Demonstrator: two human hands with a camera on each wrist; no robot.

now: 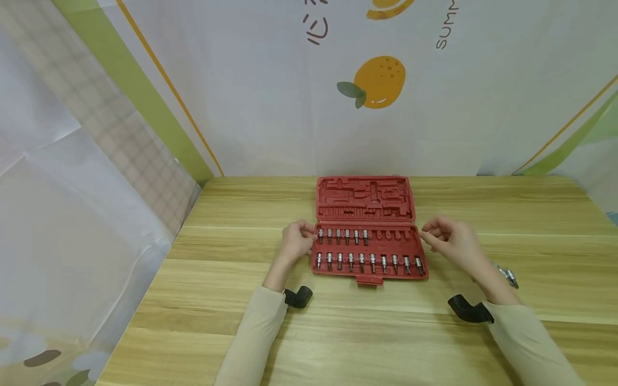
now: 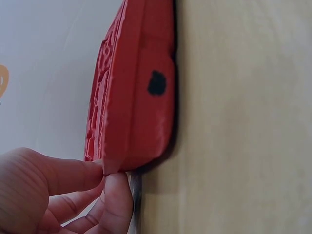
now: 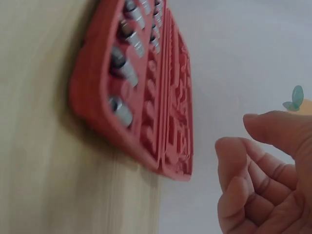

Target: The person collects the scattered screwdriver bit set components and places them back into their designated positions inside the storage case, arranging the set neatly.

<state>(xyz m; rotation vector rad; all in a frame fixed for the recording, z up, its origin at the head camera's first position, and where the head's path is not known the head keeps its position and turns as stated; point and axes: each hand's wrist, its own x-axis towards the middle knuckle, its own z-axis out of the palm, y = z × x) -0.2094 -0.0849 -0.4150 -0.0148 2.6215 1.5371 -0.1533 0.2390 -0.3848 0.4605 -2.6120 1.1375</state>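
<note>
A red plastic case lies unfolded on the table, its moulded lid at the back. Metal bit sockets fill the front row of slots, while the back row has several on the left and bare slots on the right. At the left edge my left hand pinches the case rim between thumb and forefinger. My right hand hovers off the right edge, fingers loosely curled and holding nothing. The right wrist view shows a gap between that hand and the case.
Several loose metal pieces lie on the wooden table to the right, partly hidden by my right forearm. A white printed cloth hangs behind the table's back edge. Black wrist mounts project from both sleeves.
</note>
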